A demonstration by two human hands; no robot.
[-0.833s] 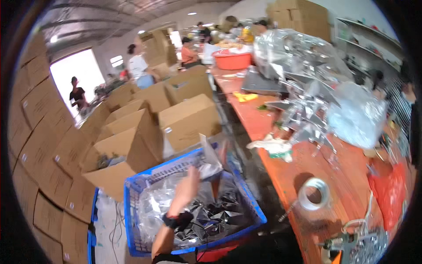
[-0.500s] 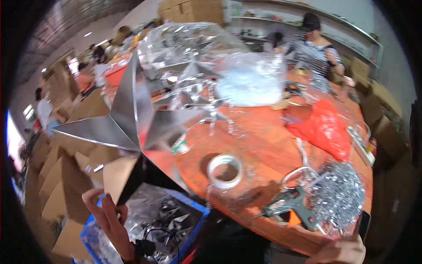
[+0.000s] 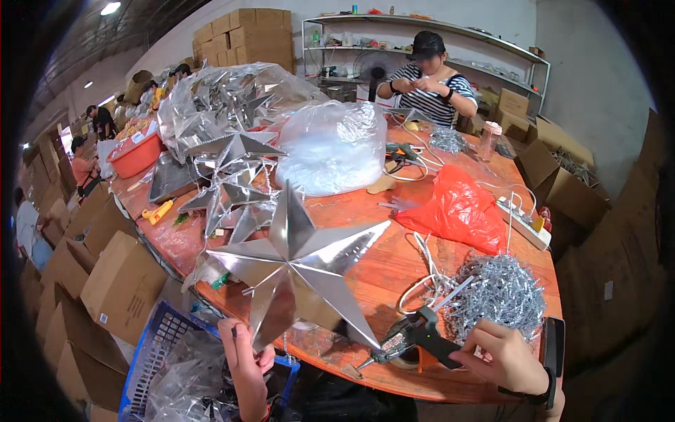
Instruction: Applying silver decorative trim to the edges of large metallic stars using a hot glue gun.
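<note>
My left hand [image 3: 244, 359] is closed on a lower point of a large silver star [image 3: 309, 264], holding it up over the table's near edge. The star hides much of the tabletop behind it. At the near right, my right hand [image 3: 508, 357] pinches the handle end of a dark green glue gun [image 3: 439, 343], whose nozzle points left. A clear glue stick [image 3: 454, 294] pokes out of its back. Beside it lies a heap of silver tinsel [image 3: 496, 297]. More silver stars [image 3: 239, 148] are piled at the left of the table.
The orange table [image 3: 351, 211] holds a clear plastic bag [image 3: 330, 151], a red bag [image 3: 457, 211], a power strip [image 3: 526, 224] and a yellow-handled tool [image 3: 157, 212]. A blue crate [image 3: 151, 352] and cardboard boxes [image 3: 123, 285] stand at left. Across sits a person [image 3: 432, 81] in stripes.
The star has come right and down over the table with my left hand, covering most of the tape roll. My right hand has moved left and up onto the glue gun's handle.
</note>
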